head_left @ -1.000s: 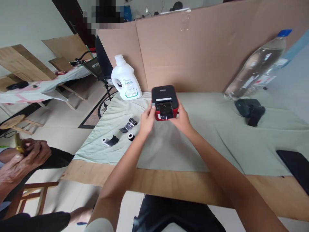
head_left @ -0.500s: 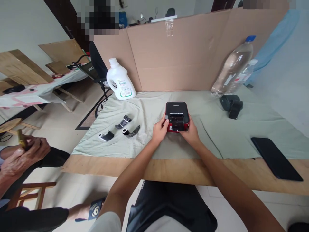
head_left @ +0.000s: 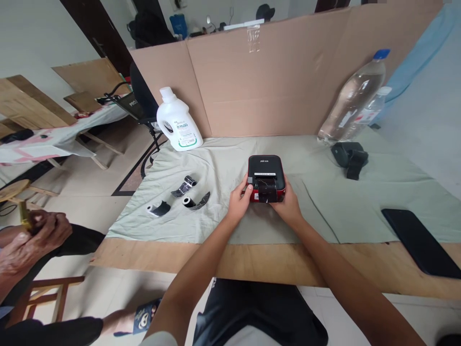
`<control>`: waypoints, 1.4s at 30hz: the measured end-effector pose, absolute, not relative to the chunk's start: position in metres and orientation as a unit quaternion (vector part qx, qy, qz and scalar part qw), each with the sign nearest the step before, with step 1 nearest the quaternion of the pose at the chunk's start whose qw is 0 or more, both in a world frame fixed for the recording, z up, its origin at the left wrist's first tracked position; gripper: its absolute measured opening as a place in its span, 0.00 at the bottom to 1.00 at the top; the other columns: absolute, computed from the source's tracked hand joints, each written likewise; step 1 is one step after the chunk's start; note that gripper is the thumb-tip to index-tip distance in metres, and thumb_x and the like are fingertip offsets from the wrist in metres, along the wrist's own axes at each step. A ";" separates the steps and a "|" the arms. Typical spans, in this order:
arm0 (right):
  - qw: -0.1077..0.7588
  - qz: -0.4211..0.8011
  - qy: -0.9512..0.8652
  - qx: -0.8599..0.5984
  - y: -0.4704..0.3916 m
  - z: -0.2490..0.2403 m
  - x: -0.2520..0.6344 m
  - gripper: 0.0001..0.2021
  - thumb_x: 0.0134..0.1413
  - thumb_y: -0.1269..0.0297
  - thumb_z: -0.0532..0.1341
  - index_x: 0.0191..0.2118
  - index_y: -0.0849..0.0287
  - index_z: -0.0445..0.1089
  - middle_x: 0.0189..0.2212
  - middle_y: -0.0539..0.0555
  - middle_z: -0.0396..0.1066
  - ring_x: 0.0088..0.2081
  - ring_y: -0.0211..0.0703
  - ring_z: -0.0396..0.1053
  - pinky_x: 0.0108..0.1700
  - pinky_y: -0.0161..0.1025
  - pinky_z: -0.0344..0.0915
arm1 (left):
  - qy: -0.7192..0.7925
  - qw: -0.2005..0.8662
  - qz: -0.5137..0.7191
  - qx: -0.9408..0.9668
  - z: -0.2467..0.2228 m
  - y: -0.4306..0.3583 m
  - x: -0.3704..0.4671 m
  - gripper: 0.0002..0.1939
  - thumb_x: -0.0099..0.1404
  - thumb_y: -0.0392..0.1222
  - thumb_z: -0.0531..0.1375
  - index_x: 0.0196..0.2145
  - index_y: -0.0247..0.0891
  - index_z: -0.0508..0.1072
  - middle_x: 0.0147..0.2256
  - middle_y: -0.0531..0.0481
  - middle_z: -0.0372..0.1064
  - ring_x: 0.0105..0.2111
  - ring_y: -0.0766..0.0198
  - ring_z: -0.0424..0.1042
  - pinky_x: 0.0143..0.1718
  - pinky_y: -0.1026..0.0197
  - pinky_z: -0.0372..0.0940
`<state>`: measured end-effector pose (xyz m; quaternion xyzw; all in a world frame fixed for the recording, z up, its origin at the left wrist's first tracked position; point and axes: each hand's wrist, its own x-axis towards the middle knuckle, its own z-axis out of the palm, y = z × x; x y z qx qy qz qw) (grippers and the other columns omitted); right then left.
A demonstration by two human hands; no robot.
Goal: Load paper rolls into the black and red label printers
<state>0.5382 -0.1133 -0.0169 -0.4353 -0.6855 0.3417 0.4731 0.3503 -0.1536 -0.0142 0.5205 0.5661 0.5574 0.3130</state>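
Note:
A small black and red label printer [head_left: 267, 166] is gripped from both sides near the middle of the cloth-covered table. My left hand [head_left: 239, 199] closes on its left side, the thumb at the front left corner. On its right side my right hand [head_left: 288, 204] is wrapped, with some fingers hidden behind or under the body. A strip of black film [head_left: 267, 191] comes out of the slot and hangs over the printer's front. To the left lie three small rolls of black film: one roll [head_left: 185, 186] behind, one roll [head_left: 196, 201] and one roll [head_left: 159, 208] in front.
A white detergent jug [head_left: 179, 122] and a large clear bottle [head_left: 355, 96] stand before a cardboard screen [head_left: 266, 86]. A dark device [head_left: 349, 156] and a black phone [head_left: 423, 242] lie to the right. Another person's hands [head_left: 39, 235] hold a yellowish object at far left.
The view has shifted slightly, so things sit a little differently in the picture. Both hands stay on the printer, and its grip looks the same.

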 end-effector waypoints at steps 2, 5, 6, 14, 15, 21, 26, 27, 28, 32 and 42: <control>0.471 0.328 -0.690 -0.440 -0.113 -0.019 0.539 0.50 0.48 0.54 0.73 0.75 0.55 0.54 0.63 0.65 0.72 0.60 0.63 0.73 0.62 0.61 0.71 | 0.555 0.313 0.572 0.516 -0.015 -0.155 0.351 0.33 0.75 0.61 0.57 0.69 0.40 0.70 0.62 0.41 0.74 0.61 0.49 0.74 0.66 0.46 0.68; 0.470 0.307 -0.698 -0.446 -0.111 -0.025 0.541 0.56 0.46 0.53 0.74 0.77 0.53 0.48 0.65 0.66 0.69 0.63 0.66 0.71 0.62 0.63 0.70 | 0.542 0.305 0.588 0.518 -0.016 -0.157 0.351 0.29 0.75 0.59 0.58 0.65 0.41 0.73 0.64 0.41 0.72 0.63 0.49 0.72 0.63 0.48 0.69; 0.469 0.302 -0.700 -0.446 -0.110 -0.027 0.542 0.56 0.46 0.53 0.74 0.77 0.52 0.47 0.66 0.66 0.68 0.63 0.66 0.71 0.62 0.63 0.70 | 0.539 0.302 0.589 0.521 -0.016 -0.158 0.350 0.27 0.75 0.59 0.58 0.63 0.42 0.74 0.64 0.41 0.72 0.63 0.49 0.73 0.61 0.50 0.71; 0.447 0.266 -0.718 -0.463 -0.107 -0.022 0.547 0.44 0.44 0.55 0.73 0.68 0.50 0.62 0.62 0.63 0.71 0.55 0.62 0.75 0.55 0.57 0.74 | 0.546 0.304 0.576 0.527 -0.016 -0.151 0.345 0.20 0.75 0.59 0.57 0.51 0.42 0.75 0.60 0.41 0.73 0.59 0.53 0.74 0.53 0.55 0.72; 0.444 0.265 -0.719 -0.464 -0.107 -0.020 0.547 0.43 0.43 0.55 0.73 0.68 0.50 0.62 0.62 0.63 0.71 0.55 0.62 0.75 0.54 0.57 0.74 | 0.547 0.306 0.575 0.526 -0.016 -0.150 0.345 0.19 0.75 0.58 0.58 0.51 0.42 0.75 0.59 0.42 0.74 0.59 0.53 0.74 0.53 0.55 0.71; 0.441 0.259 -0.727 -0.457 -0.106 -0.015 0.547 0.42 0.43 0.57 0.72 0.66 0.52 0.63 0.62 0.63 0.71 0.58 0.63 0.74 0.57 0.58 0.73 | 0.546 0.307 0.565 0.537 -0.021 -0.147 0.341 0.14 0.76 0.52 0.57 0.50 0.43 0.75 0.60 0.43 0.73 0.57 0.55 0.75 0.51 0.56 0.72; 0.441 0.262 -0.729 -0.452 -0.105 -0.019 0.548 0.44 0.44 0.55 0.73 0.68 0.53 0.61 0.63 0.65 0.70 0.60 0.65 0.73 0.60 0.61 0.71 | 0.532 0.250 0.579 0.565 -0.029 -0.148 0.343 0.16 0.77 0.52 0.54 0.52 0.42 0.75 0.59 0.40 0.73 0.62 0.53 0.71 0.62 0.50 0.66; 0.446 0.256 -0.732 -0.447 -0.104 -0.020 0.548 0.44 0.45 0.55 0.73 0.68 0.53 0.61 0.64 0.65 0.69 0.61 0.65 0.72 0.61 0.62 0.70 | 0.522 0.234 0.588 0.573 -0.030 -0.148 0.344 0.18 0.78 0.53 0.53 0.52 0.41 0.75 0.60 0.40 0.73 0.63 0.53 0.70 0.65 0.49 0.64; 0.452 0.248 -0.737 -0.437 -0.104 -0.022 0.549 0.42 0.47 0.55 0.72 0.69 0.52 0.61 0.66 0.65 0.67 0.64 0.65 0.69 0.63 0.63 0.68 | 0.513 0.220 0.594 0.579 -0.030 -0.148 0.344 0.19 0.78 0.54 0.53 0.52 0.41 0.75 0.61 0.39 0.72 0.65 0.53 0.68 0.67 0.48 0.62; 0.470 0.233 -0.752 -0.398 -0.103 -0.019 0.553 0.29 0.67 0.53 0.57 0.70 0.50 0.61 0.74 0.61 0.58 0.75 0.57 0.54 0.75 0.63 0.53 | 0.511 0.199 0.589 0.593 -0.029 -0.151 0.345 0.23 0.77 0.59 0.52 0.56 0.42 0.75 0.65 0.38 0.67 0.67 0.52 0.65 0.70 0.47 0.59; 0.457 0.251 -0.739 -0.426 -0.065 0.020 0.546 0.29 0.70 0.48 0.53 0.72 0.48 0.63 0.73 0.55 0.61 0.68 0.54 0.66 0.72 0.58 0.60 | 0.484 0.213 0.600 0.601 -0.028 -0.148 0.341 0.25 0.77 0.60 0.52 0.57 0.41 0.75 0.63 0.38 0.70 0.65 0.53 0.67 0.70 0.48 0.59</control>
